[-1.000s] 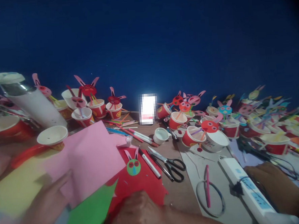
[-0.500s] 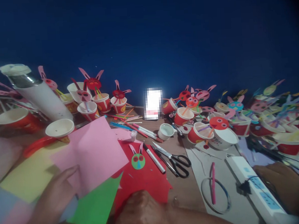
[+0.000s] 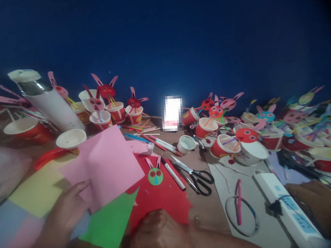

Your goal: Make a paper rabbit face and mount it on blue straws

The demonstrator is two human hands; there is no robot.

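My left hand (image 3: 71, 204) holds a pink paper sheet (image 3: 114, 164), its thumb on top and its other fingers hidden beneath. Yellow paper (image 3: 37, 188) and green paper (image 3: 112, 222) lie below that sheet. My right hand (image 3: 158, 233) is a closed fist, back of the hand up, over the lower edge of a red paper sheet (image 3: 161, 199); whatever its fingers may hold is hidden. On the red paper sits a small green rabbit face (image 3: 155, 176) with pink ears. Scissors (image 3: 195, 176) and a white marker (image 3: 174, 174) lie to the right.
Paper cups (image 3: 116, 112) with rabbit faces on sticks stand along the back. A white flask (image 3: 50, 106) leans at left. Near the middle are a small white cup (image 3: 186, 144) and a blurred lit screen (image 3: 172, 113). Another person's hand (image 3: 313, 201) rests by a power strip (image 3: 290, 208).
The whole view has shifted slightly, so things appear a little farther right. Both hands keep about the same pose, and the pink paper stays in my left hand.
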